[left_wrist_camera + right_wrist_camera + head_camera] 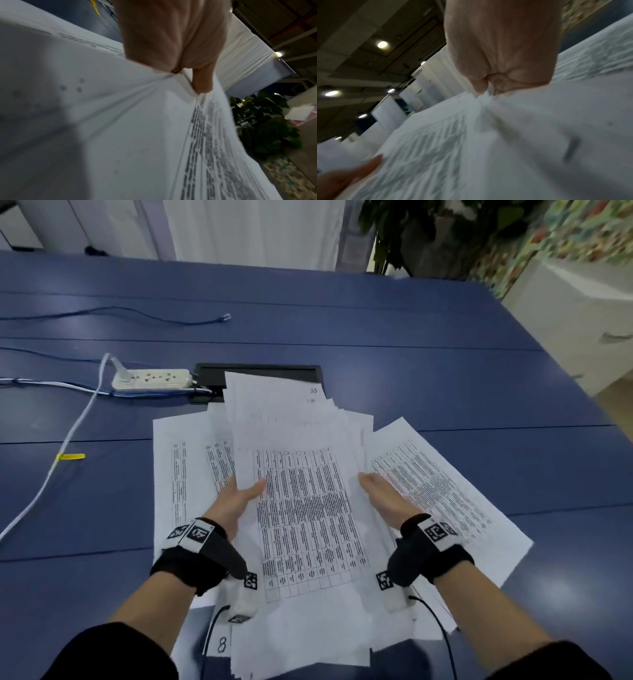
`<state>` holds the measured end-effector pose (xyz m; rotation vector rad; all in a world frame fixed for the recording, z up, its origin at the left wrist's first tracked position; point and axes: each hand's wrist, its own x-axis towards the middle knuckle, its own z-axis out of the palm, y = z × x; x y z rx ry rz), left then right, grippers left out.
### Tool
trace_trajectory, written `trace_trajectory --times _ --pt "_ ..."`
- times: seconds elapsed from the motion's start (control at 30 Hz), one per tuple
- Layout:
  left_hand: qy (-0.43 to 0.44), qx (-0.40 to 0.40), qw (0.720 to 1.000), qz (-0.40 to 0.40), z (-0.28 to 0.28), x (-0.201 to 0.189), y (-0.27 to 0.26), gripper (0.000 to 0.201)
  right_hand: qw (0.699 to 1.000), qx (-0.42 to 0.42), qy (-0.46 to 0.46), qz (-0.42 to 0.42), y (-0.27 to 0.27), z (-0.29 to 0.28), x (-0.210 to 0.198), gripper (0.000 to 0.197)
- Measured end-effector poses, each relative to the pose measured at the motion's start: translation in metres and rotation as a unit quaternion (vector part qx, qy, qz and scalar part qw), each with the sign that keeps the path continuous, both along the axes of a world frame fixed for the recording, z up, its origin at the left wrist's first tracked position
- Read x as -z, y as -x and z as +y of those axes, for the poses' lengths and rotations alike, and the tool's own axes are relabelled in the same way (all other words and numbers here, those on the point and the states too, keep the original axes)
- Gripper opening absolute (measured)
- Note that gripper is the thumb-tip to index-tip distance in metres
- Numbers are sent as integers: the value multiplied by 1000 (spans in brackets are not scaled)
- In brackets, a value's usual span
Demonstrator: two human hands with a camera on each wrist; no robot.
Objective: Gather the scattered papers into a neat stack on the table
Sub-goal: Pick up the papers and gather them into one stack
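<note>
Gripping from both sides, the left hand (236,498) and right hand (383,494) hold a sheaf of papers (301,508) raised over the blue table (411,337). On the left, the thumb lies on the printed top sheet while the other fingers go underneath; the left wrist view shows that thumb (202,81) pressed down into the paper, pinching it so the sheet creases. On the right, the fingers are tucked under the sheaf's edge, and the right wrist view shows the thumb (479,83) and a curled finger nipping the paper edge between them. Between the two thumbs sits the top sheet with its dense printed table. Beyond the fingertips the upper sheets fan out unevenly, corners not lined up. Under the hands more loose sheets (445,484) lie flat on the table, one spread out past the right hand's outer side, others past the left hand's outer side. Farther ahead of the fingers, a black cable hatch (260,369) shows partly behind the paper tops, with a white power strip (152,380) beside it to the left. A white cable (68,440) with a yellow tag (72,456) runs well off to the left.
</note>
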<state>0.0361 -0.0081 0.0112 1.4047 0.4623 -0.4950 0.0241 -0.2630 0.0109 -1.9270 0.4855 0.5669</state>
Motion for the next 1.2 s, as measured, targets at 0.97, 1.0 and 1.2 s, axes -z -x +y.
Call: trace_trajectory --times 0.97,1.0,1.2 --pt "-122 50 991 -8 -56 42 13 67 955 73 286 14 18 -93 16 54" --pt "-132 56 990 -8 -56 46 12 74 952 77 296 7 20 -96 15 47" --pt "-143 75 986 -26 -74 48 16 69 965 51 255 -31 28 -82 21 26"
